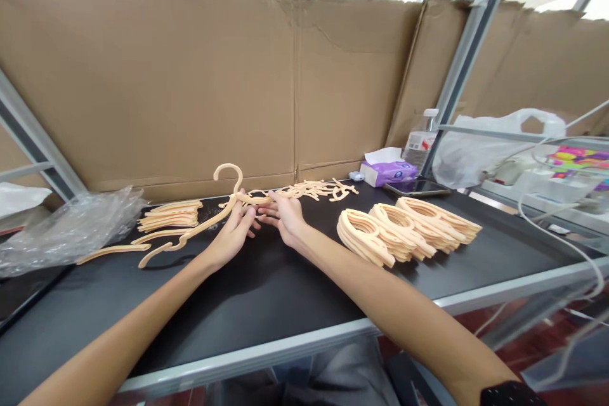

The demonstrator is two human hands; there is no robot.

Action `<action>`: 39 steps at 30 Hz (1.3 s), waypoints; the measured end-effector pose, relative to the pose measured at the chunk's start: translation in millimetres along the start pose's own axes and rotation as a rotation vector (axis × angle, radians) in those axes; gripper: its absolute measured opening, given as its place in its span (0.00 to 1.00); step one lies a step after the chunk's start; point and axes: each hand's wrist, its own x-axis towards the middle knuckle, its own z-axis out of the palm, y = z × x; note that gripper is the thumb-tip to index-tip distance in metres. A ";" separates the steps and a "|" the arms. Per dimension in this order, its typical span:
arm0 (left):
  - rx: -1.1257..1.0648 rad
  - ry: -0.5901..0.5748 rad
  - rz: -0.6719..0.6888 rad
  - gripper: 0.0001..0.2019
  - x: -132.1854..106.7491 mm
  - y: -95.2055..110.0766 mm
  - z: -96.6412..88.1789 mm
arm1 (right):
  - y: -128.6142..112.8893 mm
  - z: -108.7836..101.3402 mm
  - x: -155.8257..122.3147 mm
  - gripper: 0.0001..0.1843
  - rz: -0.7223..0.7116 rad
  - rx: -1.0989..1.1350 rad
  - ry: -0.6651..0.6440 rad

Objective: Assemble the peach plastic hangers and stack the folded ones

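Note:
A cream plastic clothes hanger (pixel 209 223) is held up over the black tabletop, its hook at the top and one arm slanting down to the left. Just below the hook, my left hand (pixel 235 231) grips its middle. My right hand (pixel 287 219) pinches the arm on the other side, whose far end the fingers hide. Left of my hands lie a pile of thin cream hanger arms (pixel 171 214) and one loose arm (pixel 111 252). Behind my right hand is a heap of small cream pieces (pixel 311 189).
Several bundles of cream hanger parts with round loops (pixel 404 228) lie to the right. Behind them are a purple tissue pack (pixel 387 172), a phone (pixel 417 188) and a water bottle (pixel 421 143). Crumpled clear plastic (pixel 80 225) lies left; a cardboard wall (pixel 190 89) stands behind.

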 end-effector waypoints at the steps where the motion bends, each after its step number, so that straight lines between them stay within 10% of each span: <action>1: -0.004 0.007 -0.005 0.37 -0.1 -0.3 0.4 | 0.6 -0.6 0.9 0.03 -0.015 0.000 0.003; 6: -0.028 0.024 -0.021 0.36 -0.1 1.8 0.7 | 2.6 -1.8 0.9 0.18 -0.098 -0.029 0.002; 25: -0.120 0.141 -0.050 0.29 2.3 7.6 -4.2 | -5.6 -2.5 3.6 0.09 -0.077 -0.019 -0.027; 39: -0.562 0.583 -0.175 0.06 11.3 25.4 -31.5 | -13.5 -8.5 12.9 0.08 -0.124 0.070 0.079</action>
